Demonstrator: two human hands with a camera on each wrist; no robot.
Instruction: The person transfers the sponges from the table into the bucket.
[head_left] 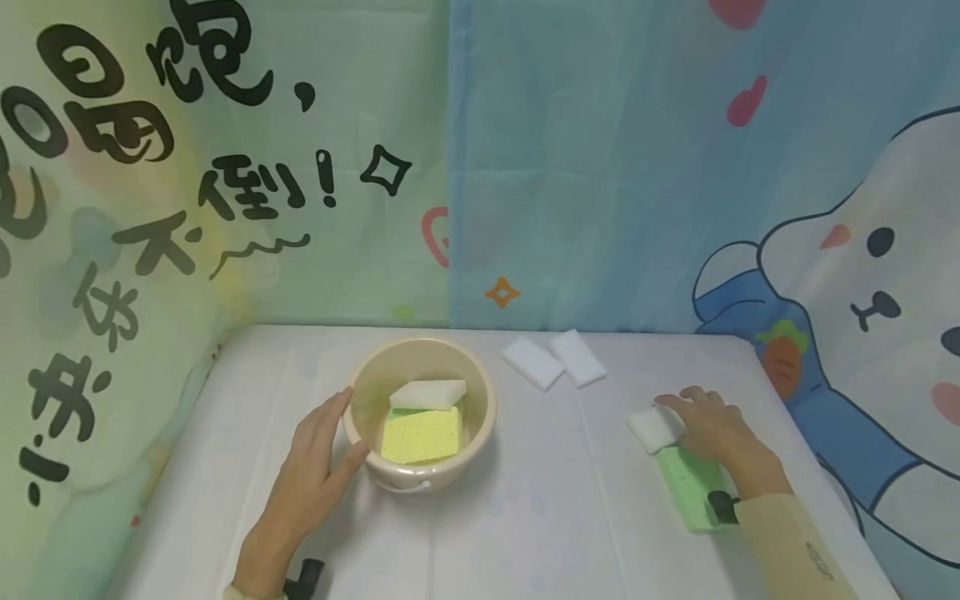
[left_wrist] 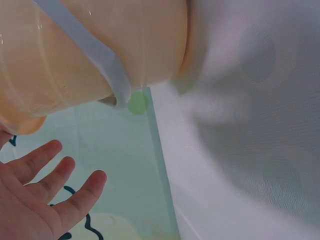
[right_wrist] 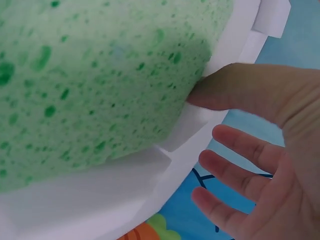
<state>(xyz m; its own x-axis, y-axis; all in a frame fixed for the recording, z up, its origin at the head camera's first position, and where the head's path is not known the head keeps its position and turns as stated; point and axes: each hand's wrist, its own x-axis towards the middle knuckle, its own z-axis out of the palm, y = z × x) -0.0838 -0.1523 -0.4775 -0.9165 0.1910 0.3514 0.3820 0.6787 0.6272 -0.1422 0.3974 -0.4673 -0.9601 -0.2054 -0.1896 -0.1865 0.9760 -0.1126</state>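
White table (head_left: pixel 540 517) | printed curtain (head_left: pixel 570 183) behind | your left hand (head_left: pixel 309 475) spread, at bucket (head_left: pixel 490 408) | your right hand (head_left: pixel 716 435) spread, by green sponge (head_left: pixel 684 492)

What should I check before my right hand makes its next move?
1. Bucket upright on the table: ok.
2. Left hand at the bucket: ok, it touches the side.
3. Space inside: ok, bare floor shows beside the yellow sponge and the inner white sponge.
4. Right hand grip: cannot tell; it is at the outer white sponge and green sponge, fingers partly hidden.
5. All sponges in the bucket: not ok; two back white sponges also lie outside.
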